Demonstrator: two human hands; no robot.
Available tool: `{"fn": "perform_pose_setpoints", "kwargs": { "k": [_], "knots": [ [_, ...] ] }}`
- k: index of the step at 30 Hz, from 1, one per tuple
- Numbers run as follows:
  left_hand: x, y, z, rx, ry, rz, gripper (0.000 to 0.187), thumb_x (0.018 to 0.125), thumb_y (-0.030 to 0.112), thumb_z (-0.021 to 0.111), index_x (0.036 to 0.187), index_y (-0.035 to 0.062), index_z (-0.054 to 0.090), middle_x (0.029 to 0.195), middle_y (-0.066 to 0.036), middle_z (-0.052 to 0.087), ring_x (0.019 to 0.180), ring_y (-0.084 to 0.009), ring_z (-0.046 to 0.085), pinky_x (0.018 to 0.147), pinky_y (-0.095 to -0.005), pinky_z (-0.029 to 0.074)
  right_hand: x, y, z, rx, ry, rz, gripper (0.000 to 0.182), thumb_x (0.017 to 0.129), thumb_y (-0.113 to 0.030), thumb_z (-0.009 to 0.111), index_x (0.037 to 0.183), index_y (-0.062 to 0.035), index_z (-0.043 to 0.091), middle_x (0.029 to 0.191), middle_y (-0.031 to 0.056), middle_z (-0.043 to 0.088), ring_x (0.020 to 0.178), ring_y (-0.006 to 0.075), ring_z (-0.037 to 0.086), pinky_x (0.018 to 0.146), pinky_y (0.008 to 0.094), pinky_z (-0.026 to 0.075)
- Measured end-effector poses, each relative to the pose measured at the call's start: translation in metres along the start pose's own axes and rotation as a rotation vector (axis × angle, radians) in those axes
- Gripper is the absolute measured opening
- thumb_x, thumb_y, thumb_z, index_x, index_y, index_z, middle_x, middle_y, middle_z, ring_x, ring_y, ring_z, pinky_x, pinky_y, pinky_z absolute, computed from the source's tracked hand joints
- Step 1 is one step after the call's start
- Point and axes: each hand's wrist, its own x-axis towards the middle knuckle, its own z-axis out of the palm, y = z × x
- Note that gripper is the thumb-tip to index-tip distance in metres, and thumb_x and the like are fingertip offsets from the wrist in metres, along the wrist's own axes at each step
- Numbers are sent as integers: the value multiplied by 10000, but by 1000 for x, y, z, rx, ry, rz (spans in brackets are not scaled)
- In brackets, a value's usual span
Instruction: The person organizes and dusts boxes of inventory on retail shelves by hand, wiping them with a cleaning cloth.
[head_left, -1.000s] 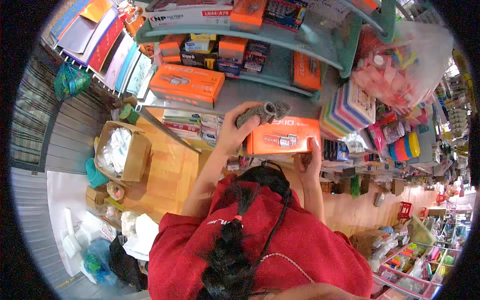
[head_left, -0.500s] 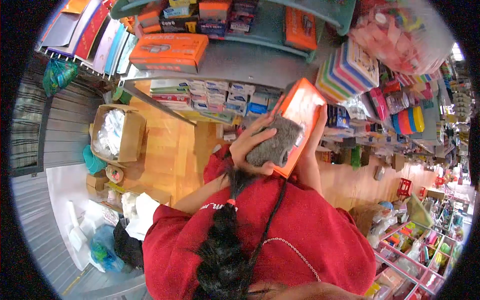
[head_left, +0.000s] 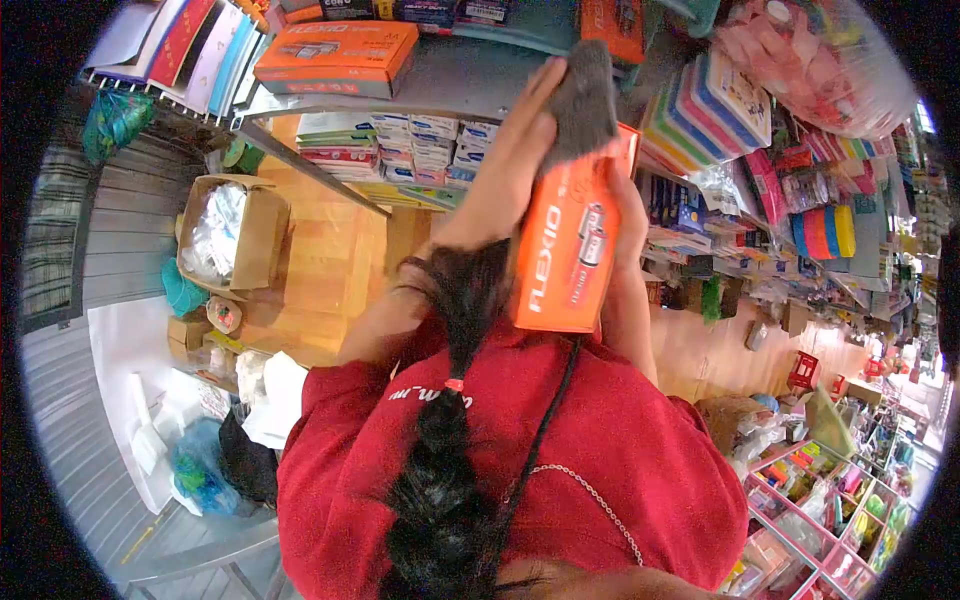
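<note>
A grey cloth [head_left: 585, 105] is gripped in my left hand [head_left: 512, 175], pressed against the upper end of an orange FLEXIO box [head_left: 562, 255]. The box is tilted and held in front of my chest, with its printed face, which carries a picture of batteries, turned towards me. My right hand [head_left: 628, 225] grips the box along its right side, and part of its fingers is hidden behind it. A similar orange FLEXIO box [head_left: 335, 60] lies on the shelf ahead on the left.
A grey shelf [head_left: 455, 85] with boxed goods stands in front. Small packets [head_left: 430, 145] are stacked below it. Coloured notebooks [head_left: 705, 110] and a bag of pink items [head_left: 810, 70] are on the right. An open carton [head_left: 265, 235] stands on the floor at left.
My left hand has moved the cloth up, away from my body, to the box's far end. The box has turned more upright, so its printed face now shows.
</note>
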Motion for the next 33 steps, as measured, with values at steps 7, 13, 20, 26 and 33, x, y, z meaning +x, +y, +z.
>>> {"fn": "perform_pose_setpoints", "kwargs": {
  "k": [7,13,20,26,33],
  "knots": [
    [-50,19,11,177,-76,42,622,950,400,338,1440,35,220,1505,-177,157,1400,-320,124,1124,-392,84,12,-14,1,37,48,-176,373,887,-296,563,1150,-33,540,1038,70,607,925,197,595,826,316,480],
    [-49,17,8,146,-57,70,631,961,394,317,1443,9,180,1509,-185,133,1401,-316,117,1124,-384,72,12,-13,-1,-11,64,-65,403,885,-297,562,1188,-32,538,1101,89,604,1004,213,582,883,334,459],
    [-32,12,-5,59,-15,43,699,950,464,333,1440,-6,166,1503,-173,153,1401,-285,125,1120,-355,75,5,2,16,-69,-11,-146,464,890,-284,552,1285,-67,448,1186,77,555,1086,194,540,946,334,420],
    [-68,29,-1,88,-74,3,622,972,378,299,1444,-2,158,1509,-168,142,1405,-286,105,1121,-360,67,11,-19,31,-173,82,-148,446,876,-322,571,1207,-25,528,1161,77,588,1050,207,573,921,340,447],
    [-20,13,-25,-263,21,-102,644,972,412,327,1448,17,151,1515,-145,139,1406,-247,86,1123,-341,64,8,27,18,-210,-9,-146,563,897,-292,560,1363,-63,341,1225,67,501,1136,174,480,1006,325,349]
  ]
}}
